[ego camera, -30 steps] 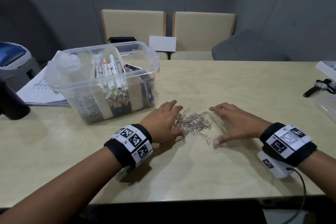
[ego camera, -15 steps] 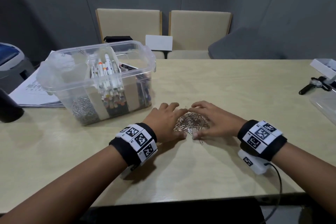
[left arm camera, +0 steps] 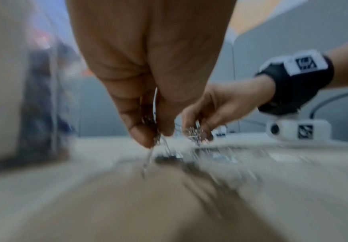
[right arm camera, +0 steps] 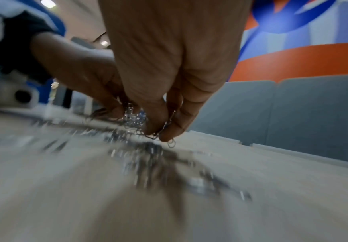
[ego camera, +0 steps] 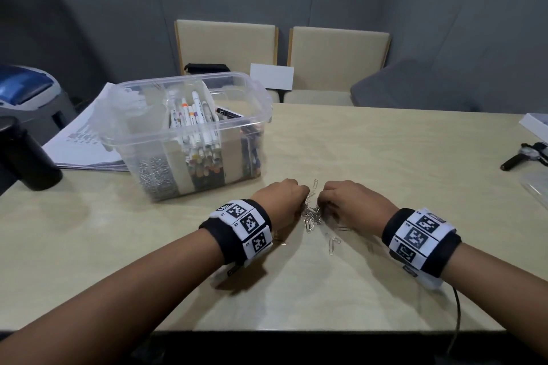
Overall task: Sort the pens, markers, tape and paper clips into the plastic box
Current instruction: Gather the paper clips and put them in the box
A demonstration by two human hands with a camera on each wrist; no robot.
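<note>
A heap of silver paper clips (ego camera: pixel 311 213) lies on the pale table between my hands. My left hand (ego camera: pixel 280 200) curls its fingers round a bunch of the clips (left arm camera: pixel 155 131), just off the table. My right hand (ego camera: pixel 348 204) grips another bunch of the clips (right arm camera: pixel 160 131) from the other side. A few loose clips (ego camera: pixel 333 244) lie nearer to me. The clear plastic box (ego camera: pixel 189 133) stands to the left behind the hands; it holds markers (ego camera: pixel 194 118) upright in the middle section and paper clips (ego camera: pixel 155 175) in its left section.
A black cylinder (ego camera: pixel 28 157) and a stack of printed papers (ego camera: pixel 80 142) sit left of the box. A black tool (ego camera: pixel 525 154) and a white tray (ego camera: pixel 536 124) lie at the right edge. Two beige chairs (ego camera: pixel 281 59) stand behind the table.
Both hands swept the spread clips into a tight heap, then curled from flat to fists gripping clips. The camera view has tilted down slightly.
</note>
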